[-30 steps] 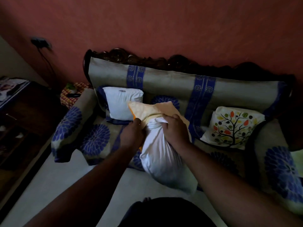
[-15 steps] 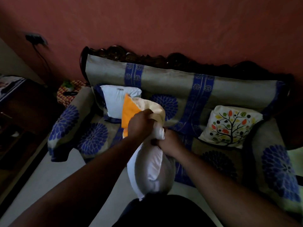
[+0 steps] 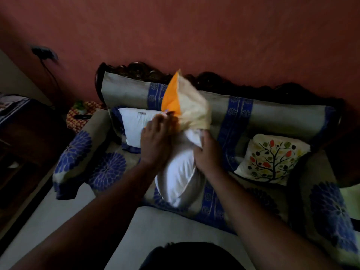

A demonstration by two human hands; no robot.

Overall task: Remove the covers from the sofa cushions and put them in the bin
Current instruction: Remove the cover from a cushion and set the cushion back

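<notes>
A white cushion insert (image 3: 180,178) stands on end over the sofa seat. Its orange and cream cover (image 3: 186,103) is bunched on the upper end, most of it sticking up past the insert. My left hand (image 3: 155,142) grips the cover's lower edge on the left side. My right hand (image 3: 209,152) is clamped on the white insert just below the cover. A bare white cushion (image 3: 133,126) leans in the sofa's left corner. A cushion with a tree-print cover (image 3: 271,159) rests at the right. No bin is in view.
The sofa (image 3: 282,117) has a grey and blue flowered throw and a dark carved wooden back against a red wall. Dark wooden furniture (image 3: 23,137) stands at the left. A small patterned table (image 3: 82,114) sits beside the sofa arm. Pale floor lies below.
The cover has slid further up and now rises above the insert's upper end. My left hand moved up with it; my right hand shifted up the insert.
</notes>
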